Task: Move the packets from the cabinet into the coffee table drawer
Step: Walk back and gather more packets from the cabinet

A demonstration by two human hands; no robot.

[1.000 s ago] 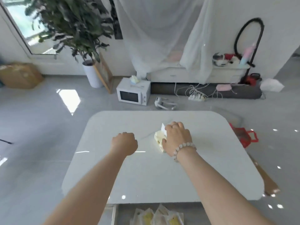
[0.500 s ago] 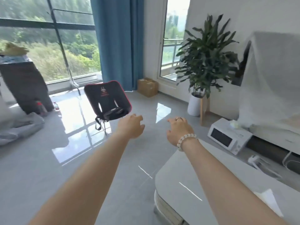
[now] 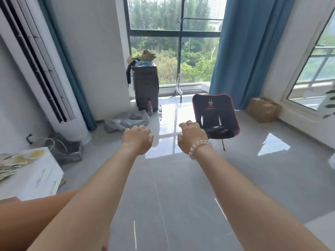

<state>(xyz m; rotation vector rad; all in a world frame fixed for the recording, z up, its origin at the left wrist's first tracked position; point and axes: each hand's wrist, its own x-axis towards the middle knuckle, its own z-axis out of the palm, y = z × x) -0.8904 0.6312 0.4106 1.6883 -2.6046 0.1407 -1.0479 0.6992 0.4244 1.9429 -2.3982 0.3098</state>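
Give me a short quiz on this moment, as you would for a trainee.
1. True or false: the right hand holds a packet.
2. Where do the packets lie? A on the white cabinet; B on a sofa; C inside a basket.
3. Fill in: the bead bracelet sits on the ___ wrist.
Key: 1 false; 2 A; 3 right.

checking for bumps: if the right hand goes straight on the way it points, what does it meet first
Probably the black red-trimmed seat just beyond the right hand; nothing shows between them, though depth is unclear.
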